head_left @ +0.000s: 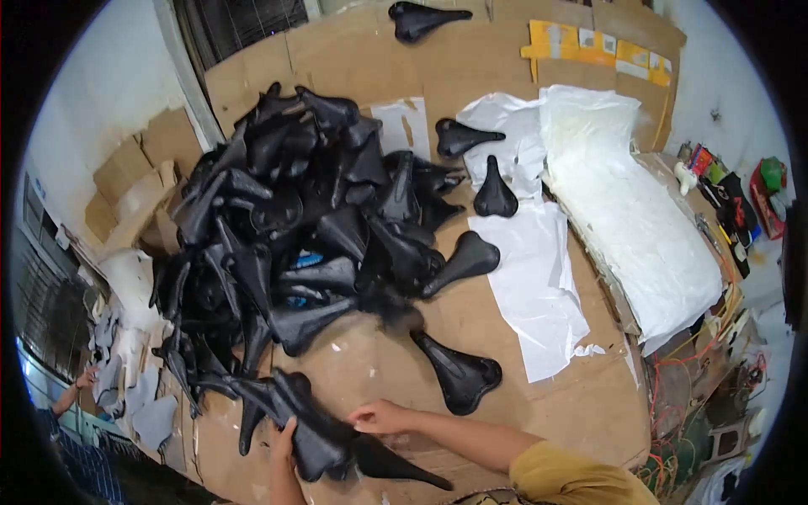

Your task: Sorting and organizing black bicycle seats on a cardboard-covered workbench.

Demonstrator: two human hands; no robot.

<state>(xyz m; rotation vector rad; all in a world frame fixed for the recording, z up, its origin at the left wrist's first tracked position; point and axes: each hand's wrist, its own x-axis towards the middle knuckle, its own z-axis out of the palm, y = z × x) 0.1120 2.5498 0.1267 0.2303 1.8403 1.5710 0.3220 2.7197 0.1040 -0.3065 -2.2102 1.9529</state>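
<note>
At the front of the table my left hand (284, 442) grips a black bicycle saddle (313, 433) by its left side, thumb on top. Against its right side are the bent, closed fingers of my right hand (379, 417); whatever they pinch is too small to make out. Another black saddle (396, 463) lies just below that hand, its narrow nose pointing right. To the right of my hands a single saddle (461, 374) rests on the cardboard. A big heap of black saddles (286, 210) fills the left and middle of the table.
Cardboard (539, 421) covers the table. Several loose saddles lie right of the heap, some by white paper sheets (530, 278). A long white-covered slab (640, 219) runs along the right side. Tools and wires crowd the far right. Another person's hand (87, 379) shows at far left.
</note>
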